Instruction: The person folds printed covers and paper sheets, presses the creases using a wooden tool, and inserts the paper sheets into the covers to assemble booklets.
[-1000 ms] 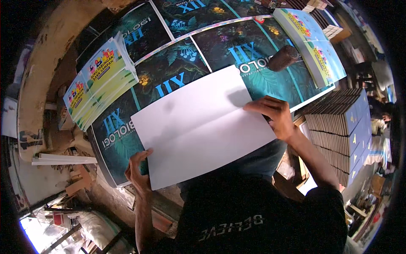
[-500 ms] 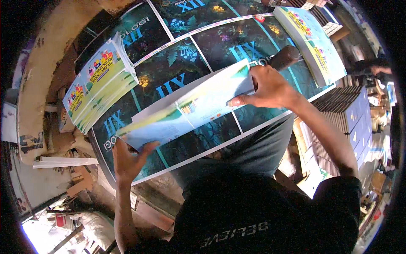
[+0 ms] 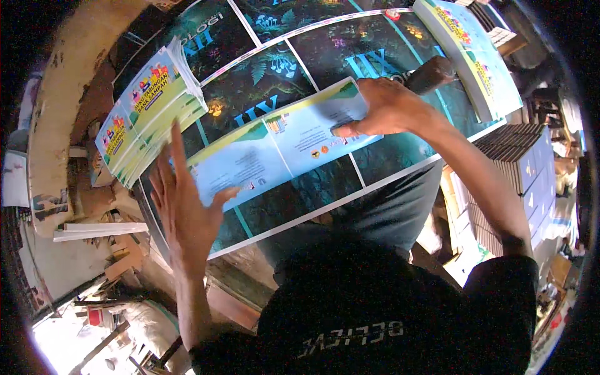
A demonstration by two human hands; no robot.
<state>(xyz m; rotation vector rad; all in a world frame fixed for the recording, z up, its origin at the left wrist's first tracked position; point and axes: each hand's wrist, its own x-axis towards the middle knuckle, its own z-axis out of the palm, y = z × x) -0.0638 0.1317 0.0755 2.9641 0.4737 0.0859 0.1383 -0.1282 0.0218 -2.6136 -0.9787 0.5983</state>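
A long light-blue and green printed cover strip [image 3: 281, 147] lies across a big dark printed sheet [image 3: 312, 194] in front of me. My right hand [image 3: 397, 109] grips the strip's right end, thumb on top and fingers over the far edge. At its left end is my left hand [image 3: 187, 219], open, with fingers stretched out and the thumb over the strip's near corner. Just beyond that hand sits a fanned pile of similar printed strips [image 3: 153, 103]. A neater stack of them [image 3: 478, 69] rests at the far right of the sheet.
A dark, thick cylindrical object [image 3: 431, 75] lies on the sheet just past my right hand. Tall stacks of bound books [image 3: 509, 169] stand to the right. White strips [image 3: 100, 231] jut out at the left, over scattered scraps on the floor.
The strip was raised and bent with its pale underside showing; now it lies flatter. My left hand has loosened and spread its fingers. My right hand has shifted slightly away from me.
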